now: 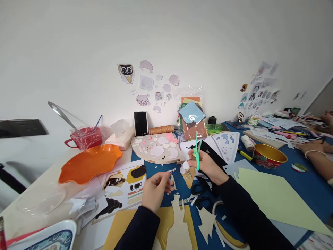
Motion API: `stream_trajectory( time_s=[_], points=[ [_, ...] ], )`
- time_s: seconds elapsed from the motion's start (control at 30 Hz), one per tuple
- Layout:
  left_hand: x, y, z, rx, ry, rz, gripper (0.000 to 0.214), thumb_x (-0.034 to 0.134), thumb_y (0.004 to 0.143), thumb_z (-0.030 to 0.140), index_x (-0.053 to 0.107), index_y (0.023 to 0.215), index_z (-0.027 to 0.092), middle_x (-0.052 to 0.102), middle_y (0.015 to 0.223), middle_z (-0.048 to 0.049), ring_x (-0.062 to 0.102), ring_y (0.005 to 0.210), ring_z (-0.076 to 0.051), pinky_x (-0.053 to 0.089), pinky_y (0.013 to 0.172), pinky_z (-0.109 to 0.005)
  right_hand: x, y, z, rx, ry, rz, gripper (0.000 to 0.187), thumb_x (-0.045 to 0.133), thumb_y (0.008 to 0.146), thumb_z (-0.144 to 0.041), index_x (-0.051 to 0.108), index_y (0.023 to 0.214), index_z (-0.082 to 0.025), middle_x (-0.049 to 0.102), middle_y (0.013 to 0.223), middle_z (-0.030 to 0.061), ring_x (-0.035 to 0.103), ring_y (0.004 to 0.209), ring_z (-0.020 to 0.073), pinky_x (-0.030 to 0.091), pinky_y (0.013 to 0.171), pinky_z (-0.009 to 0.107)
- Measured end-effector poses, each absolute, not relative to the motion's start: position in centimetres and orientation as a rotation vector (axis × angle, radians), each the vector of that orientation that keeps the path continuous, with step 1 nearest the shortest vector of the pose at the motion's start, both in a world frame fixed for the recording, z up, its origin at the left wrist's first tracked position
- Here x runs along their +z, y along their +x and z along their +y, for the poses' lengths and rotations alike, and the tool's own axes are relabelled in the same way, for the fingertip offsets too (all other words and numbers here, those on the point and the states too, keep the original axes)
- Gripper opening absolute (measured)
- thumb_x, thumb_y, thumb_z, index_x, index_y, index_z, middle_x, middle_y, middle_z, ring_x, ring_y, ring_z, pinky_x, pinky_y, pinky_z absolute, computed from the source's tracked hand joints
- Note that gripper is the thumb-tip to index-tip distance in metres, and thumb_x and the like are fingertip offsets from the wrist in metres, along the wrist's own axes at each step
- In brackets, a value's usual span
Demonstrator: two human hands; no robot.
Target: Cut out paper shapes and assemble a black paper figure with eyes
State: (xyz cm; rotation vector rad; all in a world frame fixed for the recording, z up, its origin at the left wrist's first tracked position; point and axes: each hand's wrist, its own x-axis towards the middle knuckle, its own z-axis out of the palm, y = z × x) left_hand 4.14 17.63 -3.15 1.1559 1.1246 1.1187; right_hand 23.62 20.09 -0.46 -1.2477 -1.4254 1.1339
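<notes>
My right hand [205,166] grips a pair of mint-green scissors [197,163], their blades pointing up and away from me. Close by its fingertips are small white paper circles [185,166] and a tan paper cutout [188,180]; whether the fingers touch them I cannot tell. To the left, my left hand [157,189] is closed in a pinch on a small cream paper piece [173,181], partly hidden by the fingers. Below both hands lie a large cut cream sheet [179,225], black-handled scissors [201,199] and a jagged cream offcut [207,222].
A board with paper cutouts [157,150] lies ahead, near a phone [141,124] and a bag of coloured sheets [192,118]. At left are an orange tray [90,165] and red cup [87,138]; at right, a gold-lined bowl [270,156] and another person's arm [318,156].
</notes>
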Motion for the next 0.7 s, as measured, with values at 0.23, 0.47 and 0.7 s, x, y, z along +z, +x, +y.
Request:
stream_trajectory(
  time_s=[0.23, 0.47, 0.7],
  points=[
    [-3.7, 3.7, 17.9, 1.202, 1.190, 1.121, 0.028, 0.059, 0.080, 0.039, 0.058, 0.070, 0.013, 0.046, 0.040, 0.0107, 0.048, 0.035, -0.005, 0.038, 0.037, -0.017, -1.3, 26.7, 21.5, 1.080, -1.531, -1.582, 0.031, 0.064, 0.055, -0.017, 0.048, 0.081, -0.015, 0.045, 0.069, -0.0034, 0.043, 0.063, 0.0106, 0.035, 0.055, 0.022],
    [-3.1, 4.5, 17.4, 1.305, 1.133, 0.995, 0.036, 0.070, 0.066, 0.042, 0.063, 0.090, 0.016, 0.061, 0.068, 0.0028, 0.058, 0.057, -0.009, 0.048, 0.047, -0.020, -1.1, 24.6, 20.5, 1.085, -1.394, -1.754, 0.034, 0.066, 0.063, -0.025, 0.046, 0.090, -0.017, 0.041, 0.066, -0.0057, 0.038, 0.058, 0.0080, 0.032, 0.053, 0.019],
    [-2.7, 4.3, 17.1, 1.262, 1.054, 0.866, 0.042, 0.071, 0.066, 0.043, 0.062, 0.095, 0.013, 0.068, 0.090, -0.0079, 0.066, 0.075, -0.019, 0.055, 0.065, -0.033, -1.0, 21.9, 19.2, 0.165, -1.411, -2.194, 0.022, 0.043, 0.066, -0.004, 0.045, 0.082, -0.019, 0.048, 0.083, -0.0004, 0.045, 0.071, 0.0125, 0.030, 0.058, 0.022]
  ],
)
